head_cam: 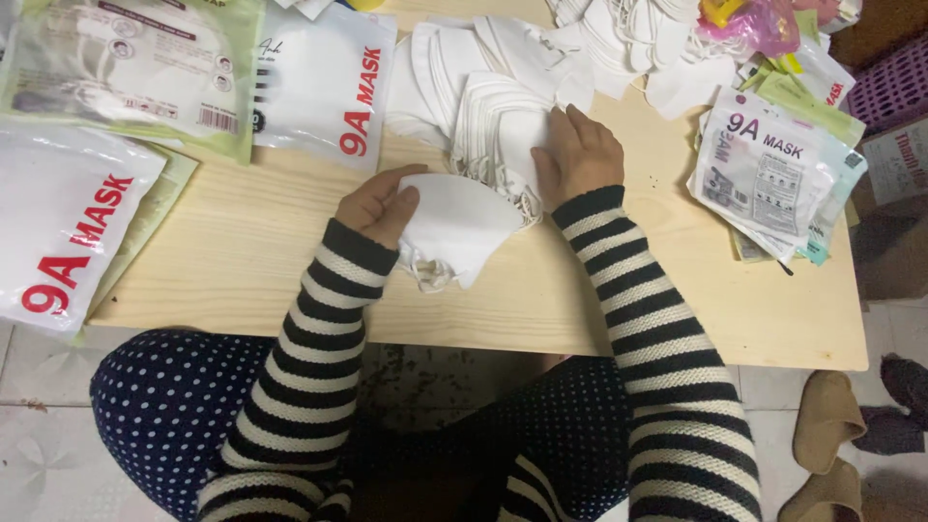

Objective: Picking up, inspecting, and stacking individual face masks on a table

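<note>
On the wooden table [242,242], left hand [382,205] grips white masks [454,227].

Your low, pale wooden table [619,309] carries a heap of white masks [503,106] at the middle and far edge, flat mask packets [319,82] at its left, and more packets stacked [768,169] at its right.

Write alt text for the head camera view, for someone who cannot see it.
A seated person's left hand holds a small stack of white face masks over a low wooden table, while the right hand rests on a fanned pile of masks. Printed mask packets lie on both sides.
</note>
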